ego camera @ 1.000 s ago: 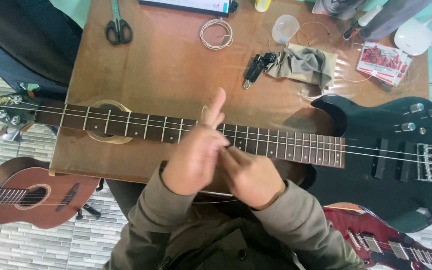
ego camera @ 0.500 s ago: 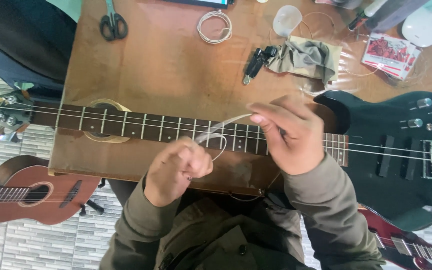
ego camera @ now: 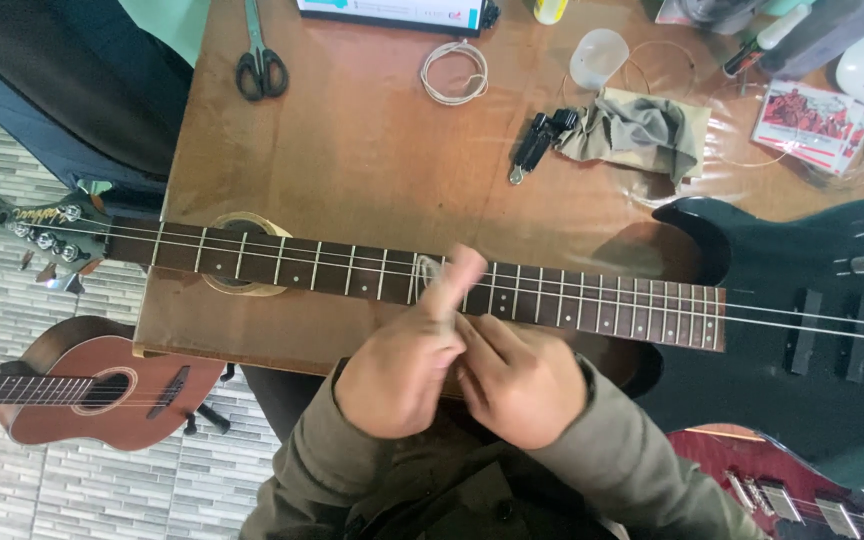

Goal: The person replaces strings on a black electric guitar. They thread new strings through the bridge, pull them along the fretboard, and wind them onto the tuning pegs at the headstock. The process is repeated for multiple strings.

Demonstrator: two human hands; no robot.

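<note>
Hands meet at the centre of the frame, just below the neck of a black electric bass guitar [ego camera: 572,300] that lies across a brown wooden table [ego camera: 352,150] from left to right. The left hand [ego camera: 402,365] is closed, with thumb and fingers pinched around a thin pale string [ego camera: 430,272] that loops up over the dark fretboard. The right hand [ego camera: 522,385] presses against the left, its fingers curled in towards the same spot; whether it also grips the string cannot be told, because the left hand covers the contact. Both sleeves are olive green.

The headstock [ego camera: 47,228] with its tuning pegs sits at the left edge of the frame, and the black body fills the right side. Metal strings run along the neck.

Judging from the pinch and the loop, the step in hand looks like winding or coiling the loose string between the fingers. A further turn would call for steady tension and a firm pinch so the loop does not spring open.

Along the top of the frame lie black-handled scissors [ego camera: 260,60], a coiled pale string [ego camera: 455,72], a grey-green cloth [ego camera: 642,135] and a small black tool [ego camera: 537,145]. A reddish acoustic guitar [ego camera: 102,390] rests on the tiled floor at lower left.
</note>
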